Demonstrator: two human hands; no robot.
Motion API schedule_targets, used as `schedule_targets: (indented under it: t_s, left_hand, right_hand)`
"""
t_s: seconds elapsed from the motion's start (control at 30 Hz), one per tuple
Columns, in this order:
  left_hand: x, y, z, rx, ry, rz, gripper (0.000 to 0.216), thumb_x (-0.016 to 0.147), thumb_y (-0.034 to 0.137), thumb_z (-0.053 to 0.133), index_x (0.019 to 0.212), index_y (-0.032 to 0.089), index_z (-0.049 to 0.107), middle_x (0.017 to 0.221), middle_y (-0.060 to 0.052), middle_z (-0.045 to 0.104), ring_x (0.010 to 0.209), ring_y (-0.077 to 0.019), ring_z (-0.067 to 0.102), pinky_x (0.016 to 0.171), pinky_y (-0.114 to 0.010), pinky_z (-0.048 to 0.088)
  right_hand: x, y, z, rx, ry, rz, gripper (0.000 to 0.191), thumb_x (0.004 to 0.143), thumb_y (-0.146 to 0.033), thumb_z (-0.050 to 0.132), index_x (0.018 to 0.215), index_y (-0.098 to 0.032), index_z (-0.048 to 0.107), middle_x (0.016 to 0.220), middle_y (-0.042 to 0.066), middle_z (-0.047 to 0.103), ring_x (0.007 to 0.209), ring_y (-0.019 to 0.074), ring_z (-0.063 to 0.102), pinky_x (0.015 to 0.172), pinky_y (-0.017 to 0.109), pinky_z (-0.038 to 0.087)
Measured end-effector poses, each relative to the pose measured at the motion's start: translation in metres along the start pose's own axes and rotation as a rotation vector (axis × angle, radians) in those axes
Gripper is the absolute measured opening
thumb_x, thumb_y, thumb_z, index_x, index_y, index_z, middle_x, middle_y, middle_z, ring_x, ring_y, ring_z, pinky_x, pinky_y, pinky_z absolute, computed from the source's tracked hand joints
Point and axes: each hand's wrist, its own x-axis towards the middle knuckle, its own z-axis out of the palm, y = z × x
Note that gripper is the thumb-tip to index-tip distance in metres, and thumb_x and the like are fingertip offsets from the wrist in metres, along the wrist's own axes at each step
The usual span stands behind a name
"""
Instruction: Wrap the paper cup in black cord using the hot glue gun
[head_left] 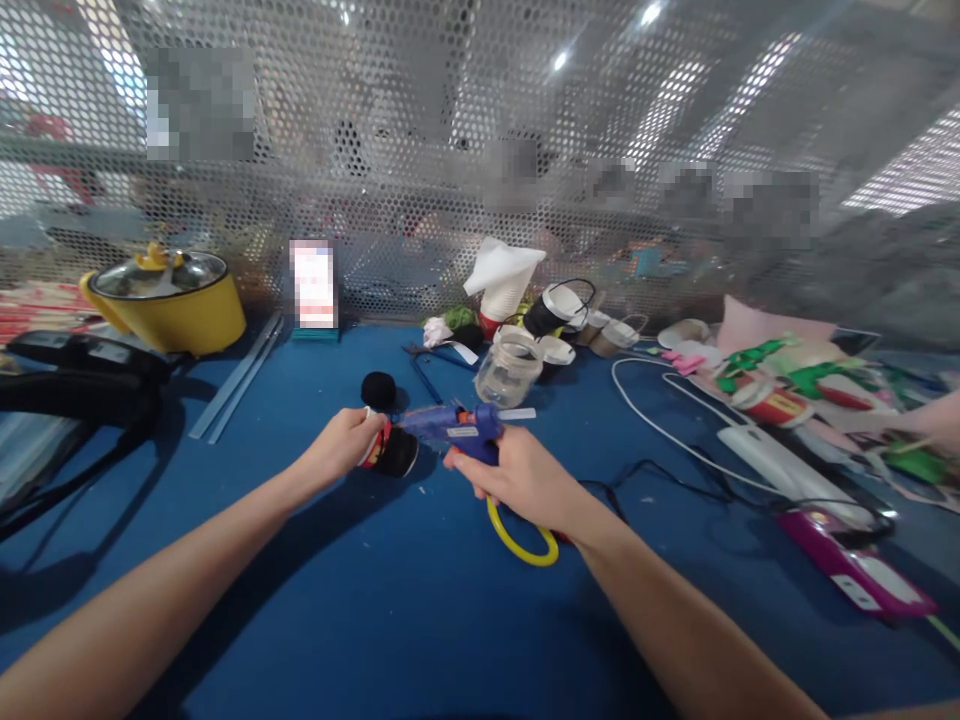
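My right hand [517, 475] is wrapped round the handle of a blue hot glue gun [457, 428] with a clear glue stick [519, 413] poking out of its back. The gun's nozzle points left, close to a small cup [397, 452] with a red and black wrap. My left hand [351, 440] grips that cup, which lies tilted over the table. Just behind it sits a black ball of yarn [379, 390]. A yellow ring [525, 545] lies partly under my right hand.
Behind the hands stand a clear jar [510, 370], pliers [426, 375] and several wrapped cups [555, 310]. At left are a yellow pot [180, 310] and a phone [313, 285]. Cables, a white power strip [787, 470] and a purple power strip [855, 565] lie right, near another person's hand [937, 420].
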Motion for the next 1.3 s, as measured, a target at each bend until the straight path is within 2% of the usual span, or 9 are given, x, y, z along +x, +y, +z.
schedule_targets:
  t_s: [0.13,0.4,0.6,1.0,1.3]
  left_hand:
    - [-0.001,0.002,0.000,-0.004,0.024,-0.011,0.024,0.063,0.035,0.040,0.048,0.016,0.042,0.044,0.005,0.035,0.042,-0.0088,0.032,0.042,-0.023,0.023]
    - [-0.001,0.001,0.000,-0.028,0.002,-0.023,0.023,0.063,0.035,0.040,0.051,0.015,0.044,0.046,0.004,0.037,0.043,-0.0090,0.033,0.043,-0.023,0.023]
    - [0.000,-0.001,0.000,-0.044,-0.001,-0.011,0.023,0.063,0.034,0.040,0.052,0.015,0.045,0.047,0.003,0.037,0.043,-0.0091,0.033,0.042,-0.022,0.023]
    - [0.000,0.000,0.000,-0.009,0.013,-0.008,0.023,0.063,0.035,0.039,0.049,0.016,0.041,0.045,0.004,0.034,0.042,-0.0086,0.031,0.041,-0.022,0.021]
    - [0.002,-0.002,0.001,-0.030,0.019,-0.016,0.021,0.062,0.033,0.039,0.049,0.017,0.040,0.044,0.004,0.033,0.041,-0.0082,0.030,0.041,-0.022,0.021]
  right_hand:
    - [0.003,0.009,0.008,-0.130,0.062,-0.093,0.015,0.072,-0.026,0.045,0.071,-0.014,0.053,0.055,0.001,0.055,0.043,0.0094,0.050,0.043,0.021,0.040]
    - [0.000,0.007,0.015,-0.199,0.116,-0.173,0.011,0.072,-0.025,0.045,0.063,-0.018,0.046,0.048,-0.003,0.049,0.042,0.0095,0.046,0.044,0.021,0.037]
    - [-0.002,0.006,0.017,-0.398,0.194,-0.251,0.014,0.071,-0.022,0.045,0.057,-0.019,0.045,0.046,-0.003,0.041,0.042,0.0106,0.038,0.043,0.024,0.032]
    - [-0.003,0.006,0.017,-0.452,0.229,-0.357,0.010,0.070,-0.019,0.044,0.060,-0.018,0.047,0.049,-0.002,0.046,0.042,0.0103,0.039,0.044,0.024,0.033]
    - [-0.004,0.006,0.018,-0.463,0.199,-0.332,0.007,0.070,-0.019,0.045,0.063,-0.017,0.047,0.055,0.000,0.051,0.046,0.0112,0.044,0.046,0.024,0.034]
